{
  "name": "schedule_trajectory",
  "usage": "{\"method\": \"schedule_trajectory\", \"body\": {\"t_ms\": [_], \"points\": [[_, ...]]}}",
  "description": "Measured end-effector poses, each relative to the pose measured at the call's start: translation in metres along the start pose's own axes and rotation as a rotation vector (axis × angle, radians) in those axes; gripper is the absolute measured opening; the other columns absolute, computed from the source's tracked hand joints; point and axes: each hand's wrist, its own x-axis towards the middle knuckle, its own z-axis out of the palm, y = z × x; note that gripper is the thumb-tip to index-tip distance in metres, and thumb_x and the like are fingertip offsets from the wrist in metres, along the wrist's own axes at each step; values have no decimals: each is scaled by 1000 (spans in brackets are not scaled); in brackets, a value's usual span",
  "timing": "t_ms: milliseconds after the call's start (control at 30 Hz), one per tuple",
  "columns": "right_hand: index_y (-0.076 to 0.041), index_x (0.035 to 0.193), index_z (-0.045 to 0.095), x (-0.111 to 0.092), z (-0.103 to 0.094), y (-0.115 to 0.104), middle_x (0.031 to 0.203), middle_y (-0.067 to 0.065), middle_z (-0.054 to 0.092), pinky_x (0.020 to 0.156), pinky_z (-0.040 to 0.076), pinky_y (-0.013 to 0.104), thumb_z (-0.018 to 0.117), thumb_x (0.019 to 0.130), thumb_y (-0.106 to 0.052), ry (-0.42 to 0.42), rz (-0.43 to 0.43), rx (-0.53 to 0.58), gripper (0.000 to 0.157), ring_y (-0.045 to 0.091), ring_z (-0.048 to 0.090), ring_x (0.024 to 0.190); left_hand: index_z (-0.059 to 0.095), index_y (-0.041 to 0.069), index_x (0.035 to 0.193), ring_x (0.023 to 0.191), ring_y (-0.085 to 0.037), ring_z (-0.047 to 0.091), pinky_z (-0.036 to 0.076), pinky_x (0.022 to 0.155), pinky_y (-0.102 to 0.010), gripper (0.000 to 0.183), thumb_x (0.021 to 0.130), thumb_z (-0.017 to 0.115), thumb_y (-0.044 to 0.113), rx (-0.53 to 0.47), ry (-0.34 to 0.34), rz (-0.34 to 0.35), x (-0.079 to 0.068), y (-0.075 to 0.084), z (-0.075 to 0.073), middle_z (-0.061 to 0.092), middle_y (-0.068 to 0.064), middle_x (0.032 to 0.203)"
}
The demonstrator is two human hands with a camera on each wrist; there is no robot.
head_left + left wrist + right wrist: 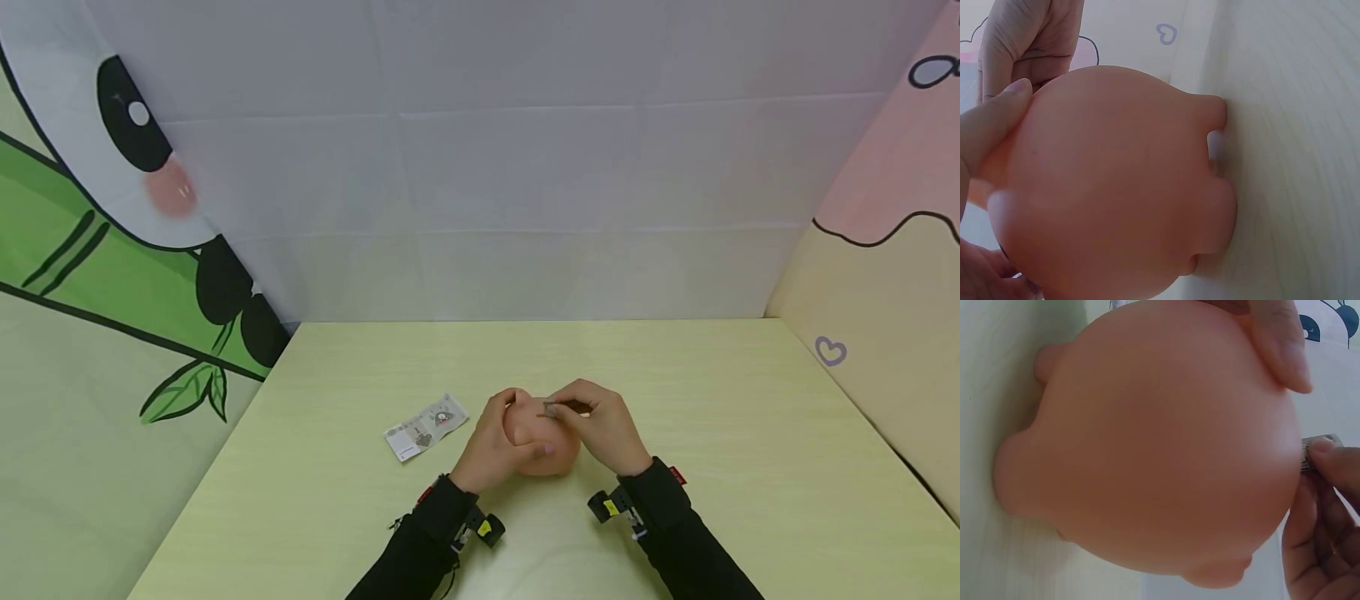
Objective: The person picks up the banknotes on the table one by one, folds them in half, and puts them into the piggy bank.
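Observation:
A pink piggy bank [558, 454] stands on its stubby feet on the table. My left hand [495, 446] grips its left side, with the thumb lying across the body in the left wrist view. At the top of the piggy bank, my right hand [603, 425] pinches a small folded banknote [1305, 459] between thumb and fingers. In the right wrist view the banknote's lower edge meets the curved top, beside a thin slot [542, 415] seen in the head view. Another banknote [426, 427] lies flat to the left of my left hand.
The pale wooden table [712, 375] reaches back to a grey cloth wall [525, 208]. A panda print [135, 117] covers the left side panel, and a pink and cream panel [885, 292] stands along the right edge. Both wrists carry small cameras.

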Motion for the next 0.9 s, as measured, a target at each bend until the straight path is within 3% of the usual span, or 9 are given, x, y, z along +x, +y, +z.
{"method": "schedule_trajectory", "body": {"t_ms": [333,600,900], "points": [[-14,92,76,0,-1,0,89,-1,71,73,54,21,74,86,-9,-29,11,-31,9,11,64,81,43,6,127,106,-23,54,48,87,-35,63,79,82,17,-3,-7,-12,1,1,1,46,-15,127],[-16,99,74,0,-7,4,93,-3,70,74,54,23,73,87,-8,-91,-10,-32,15,6,64,82,41,11,130,107,-19,54,47,90,-33,68,79,82,30,0,-9,-23,1,-1,0,45,-10,129],[-15,102,72,0,-11,4,98,0,72,77,54,23,71,90,-15,-105,14,35,12,7,65,87,41,11,130,110,-21,52,45,93,-36,69,79,82,32,14,-5,-14,0,1,0,45,-11,130]]}}
